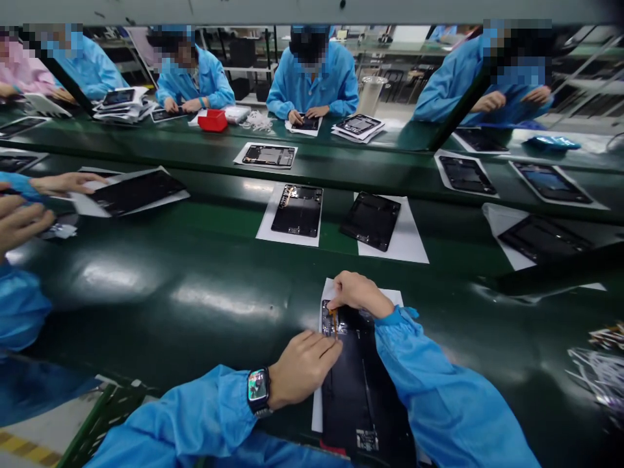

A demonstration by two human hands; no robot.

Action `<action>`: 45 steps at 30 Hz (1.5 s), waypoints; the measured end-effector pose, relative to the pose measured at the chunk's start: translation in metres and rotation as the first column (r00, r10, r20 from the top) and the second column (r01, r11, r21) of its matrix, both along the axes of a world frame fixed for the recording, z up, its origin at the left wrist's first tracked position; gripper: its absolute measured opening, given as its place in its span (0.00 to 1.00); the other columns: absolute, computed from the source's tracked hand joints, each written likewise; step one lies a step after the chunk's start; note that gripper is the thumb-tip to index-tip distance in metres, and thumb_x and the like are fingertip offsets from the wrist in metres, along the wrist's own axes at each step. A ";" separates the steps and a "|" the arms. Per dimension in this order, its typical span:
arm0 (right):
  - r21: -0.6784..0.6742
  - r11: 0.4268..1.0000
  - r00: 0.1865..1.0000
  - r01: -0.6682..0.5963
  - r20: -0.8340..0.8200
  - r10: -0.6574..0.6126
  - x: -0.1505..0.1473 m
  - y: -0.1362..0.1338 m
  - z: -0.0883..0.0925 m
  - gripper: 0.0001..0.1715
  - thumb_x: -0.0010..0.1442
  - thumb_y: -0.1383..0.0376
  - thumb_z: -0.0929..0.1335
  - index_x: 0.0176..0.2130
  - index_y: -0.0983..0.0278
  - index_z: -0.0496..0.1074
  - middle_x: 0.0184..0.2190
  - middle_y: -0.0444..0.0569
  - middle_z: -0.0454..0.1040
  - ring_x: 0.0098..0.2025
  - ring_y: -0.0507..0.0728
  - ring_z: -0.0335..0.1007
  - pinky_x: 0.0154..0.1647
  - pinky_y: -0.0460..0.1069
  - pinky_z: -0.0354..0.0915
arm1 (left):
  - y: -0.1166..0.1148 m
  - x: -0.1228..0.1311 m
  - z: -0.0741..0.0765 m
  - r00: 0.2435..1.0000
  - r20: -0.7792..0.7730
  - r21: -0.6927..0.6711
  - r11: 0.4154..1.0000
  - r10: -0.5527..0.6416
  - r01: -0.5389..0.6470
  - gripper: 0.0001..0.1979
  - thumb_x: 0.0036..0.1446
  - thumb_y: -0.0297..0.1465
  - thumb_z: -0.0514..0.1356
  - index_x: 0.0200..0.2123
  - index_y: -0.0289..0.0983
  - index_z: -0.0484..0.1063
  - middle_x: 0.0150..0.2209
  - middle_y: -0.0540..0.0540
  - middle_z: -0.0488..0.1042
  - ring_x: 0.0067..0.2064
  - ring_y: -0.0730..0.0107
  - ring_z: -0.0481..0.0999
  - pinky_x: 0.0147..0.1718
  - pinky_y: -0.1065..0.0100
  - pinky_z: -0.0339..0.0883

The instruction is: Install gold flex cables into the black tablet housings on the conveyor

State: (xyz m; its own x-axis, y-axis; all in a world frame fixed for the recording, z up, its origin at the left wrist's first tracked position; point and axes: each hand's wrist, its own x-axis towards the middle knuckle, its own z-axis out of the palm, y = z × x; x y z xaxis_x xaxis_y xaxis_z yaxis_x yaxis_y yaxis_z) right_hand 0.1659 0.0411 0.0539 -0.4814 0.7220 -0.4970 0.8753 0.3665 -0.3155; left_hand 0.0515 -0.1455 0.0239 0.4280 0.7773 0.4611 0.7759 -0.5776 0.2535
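Note:
An opened black tablet body (363, 390) lies on a white sheet (316, 409) right in front of me on the green belt. My left hand (302, 367), with a smartwatch (258, 390) on its wrist, rests on the tablet's left edge, its fingers together and pointing at a small orange part (333, 320) near the top left corner. My right hand (358, 292) is curled over the top edge, its fingertips pinched down at that same spot. What the fingers grip is too small to name.
Two more opened tablets (298, 210) (370, 220) lie on white sheets further along the green belt (195, 286). A co-worker's hands (19, 221) work at the left. Several people in blue coats sit across the far side. Loose parts (604, 364) lie at the right.

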 end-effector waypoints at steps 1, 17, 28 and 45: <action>0.014 1.000 0.999 0.004 0.033 -0.004 0.000 0.001 0.001 0.24 0.38 0.56 0.81 0.22 0.62 0.67 0.23 0.45 0.72 0.28 0.57 0.70 0.27 0.48 0.54 | 0.000 -0.001 0.000 1.000 0.010 -0.007 1.000 -0.003 0.004 0.10 0.66 0.23 0.52 0.48 0.29 0.68 0.42 0.45 0.76 0.40 0.67 0.76 0.37 0.65 0.69; 0.272 0.953 0.990 -0.131 -0.007 0.138 0.020 -0.025 0.001 0.16 0.57 0.55 0.74 0.35 0.61 0.69 0.34 0.46 0.75 0.36 0.58 0.72 0.28 0.48 0.50 | -0.001 -0.002 -0.004 0.999 0.038 -0.046 0.999 0.003 -0.001 0.10 0.66 0.24 0.52 0.48 0.31 0.68 0.41 0.46 0.77 0.39 0.67 0.76 0.37 0.64 0.69; 0.397 0.879 0.962 -0.264 0.047 0.268 0.030 -0.044 -0.001 0.21 0.59 0.54 0.73 0.43 0.64 0.66 0.41 0.50 0.71 0.35 0.59 0.72 0.28 0.50 0.51 | -0.002 -0.003 -0.006 1.000 0.010 -0.069 0.998 -0.014 0.014 0.11 0.67 0.24 0.50 0.49 0.31 0.67 0.42 0.45 0.77 0.41 0.67 0.76 0.37 0.64 0.68; 0.314 0.901 0.950 -0.300 0.018 0.311 0.031 -0.044 0.006 0.14 0.63 0.58 0.69 0.44 0.62 0.67 0.41 0.48 0.69 0.36 0.58 0.71 0.31 0.50 0.55 | -0.001 -0.002 -0.001 0.998 0.022 -0.017 0.999 0.051 -0.050 0.09 0.66 0.25 0.53 0.46 0.34 0.71 0.47 0.43 0.76 0.45 0.65 0.75 0.40 0.64 0.72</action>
State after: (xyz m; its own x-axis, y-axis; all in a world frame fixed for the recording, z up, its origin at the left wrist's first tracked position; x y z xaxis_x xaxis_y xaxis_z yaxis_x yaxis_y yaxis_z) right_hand 0.1965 -0.0033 0.0600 -0.7148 0.6518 -0.2534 0.6961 0.6979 -0.1685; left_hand 0.0495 -0.1464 0.0224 0.3778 0.8053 0.4570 0.7980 -0.5335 0.2804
